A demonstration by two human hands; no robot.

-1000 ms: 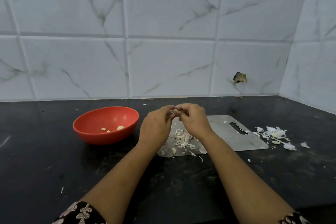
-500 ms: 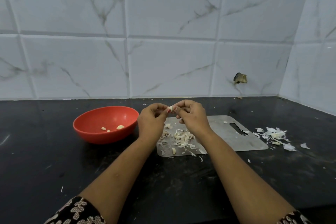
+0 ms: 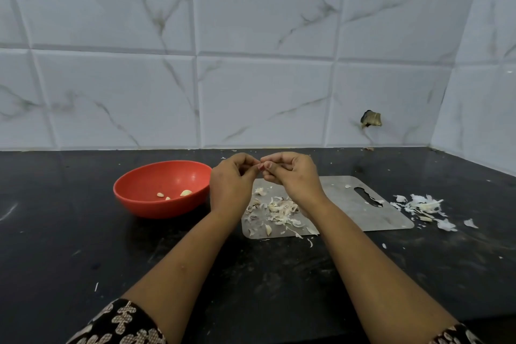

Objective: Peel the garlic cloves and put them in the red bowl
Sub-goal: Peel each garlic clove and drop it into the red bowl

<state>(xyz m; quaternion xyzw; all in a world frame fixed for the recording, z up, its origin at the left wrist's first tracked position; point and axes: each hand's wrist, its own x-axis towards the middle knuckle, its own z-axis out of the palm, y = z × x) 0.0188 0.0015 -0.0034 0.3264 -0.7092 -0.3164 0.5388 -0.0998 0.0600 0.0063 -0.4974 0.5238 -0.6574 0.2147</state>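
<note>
Overall, black countertop (image 3: 69, 254), red bowl (image 3: 156, 207), marbled tiles (image 3: 265, 100)

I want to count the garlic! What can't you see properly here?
Head view:
Garlic clove pinched between left hand and right hand: fingertips cover nearly all.
Bits in the red bowl: too small to name surely.
Steel board: right forearm hides part.
Sleeves: cut by bottom edge.

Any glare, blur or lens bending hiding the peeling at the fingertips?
Head view: soft even light, no harsh glare on the black counter; tile lines bow near the edges; left hand and right hand sharp, but the garlic clove they pinch is mostly hidden.
</note>
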